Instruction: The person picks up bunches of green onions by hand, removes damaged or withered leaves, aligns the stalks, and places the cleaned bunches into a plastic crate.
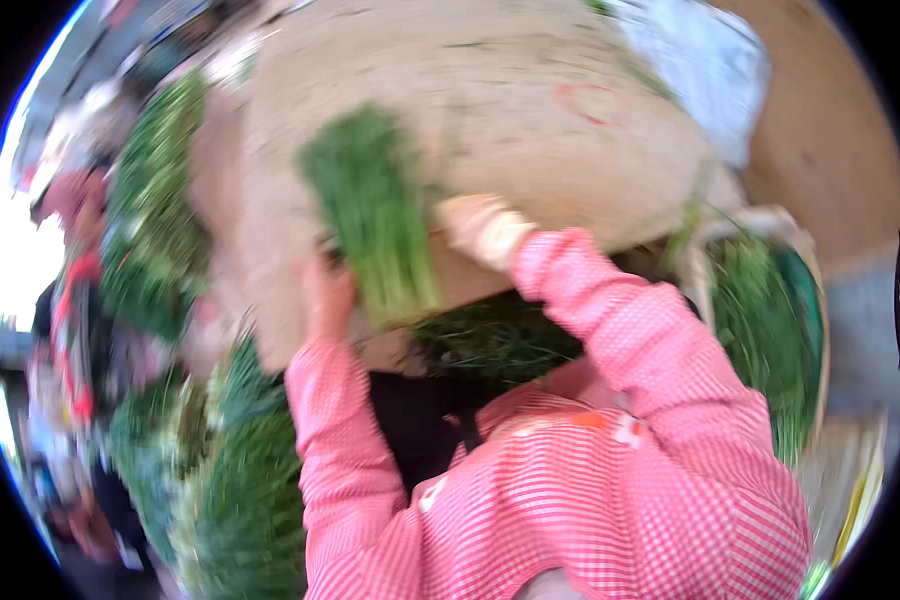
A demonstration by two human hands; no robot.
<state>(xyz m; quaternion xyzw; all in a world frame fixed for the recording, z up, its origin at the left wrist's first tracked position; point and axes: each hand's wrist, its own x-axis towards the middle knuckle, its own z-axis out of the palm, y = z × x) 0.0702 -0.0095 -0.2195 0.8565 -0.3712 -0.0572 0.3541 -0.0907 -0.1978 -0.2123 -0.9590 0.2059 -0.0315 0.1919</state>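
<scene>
Pink checked garment, leafy green bunch, paler stems

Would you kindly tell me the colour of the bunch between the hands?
The bunch is green, paler at its near end, as the head view shows.

Blur smears the green bunch and the right fingers

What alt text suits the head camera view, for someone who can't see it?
A bundle of long, thin green stalks lies on a flat brown board between a person's left grip and right grip, in pink-checked sleeves. More green bundles lie at left; loose green leaves fill a container at right.
</scene>
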